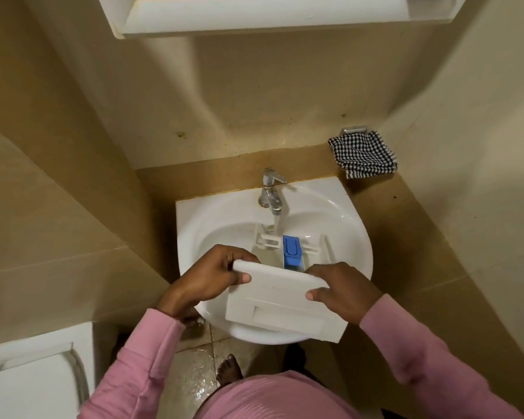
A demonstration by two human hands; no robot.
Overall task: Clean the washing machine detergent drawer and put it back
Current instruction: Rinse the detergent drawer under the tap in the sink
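Sleeves: two pink knitted sleeves (152, 358) are seen nearest, running up towards the fingers.
Floor: a beige tiled floor (191, 376) with glistening patches is seen below the fingers; a bare foot (229, 370) is planted on it.
Toilet: a white ceramic toilet (37, 382) is seen well to the left of the fingers and nearer.
Left hand: the left hand (218, 276) is curled round the left end of the white rectangular plastic detergent drawer (282, 300); its fingers (229, 257) are hooked over the top edge and the thumb is pressed on the front panel.
Right hand: the right hand (342, 290) is closed on the right end in the same way, with the thumb laid on the panel.
Drawer: it is held between the two hands above the round white ceramic sink (194, 213), with the front panel nearest.
Insert: a blue plastic insert (292, 251) is seated in the drawer just beyond the fingers.
Tap: a chrome single-lever tap (271, 189) is mounted beyond the fingers; a stream of water (275, 223) is poured onto the drawer's far end.
Counter: a beige counter (390, 213) is seen around the sink.
Cloth: a black-and-white checked cloth (363, 155) is laid on the counter, far right of the fingers.
Cabinet: a white wall cabinet (254, 16) is hung farthest away.
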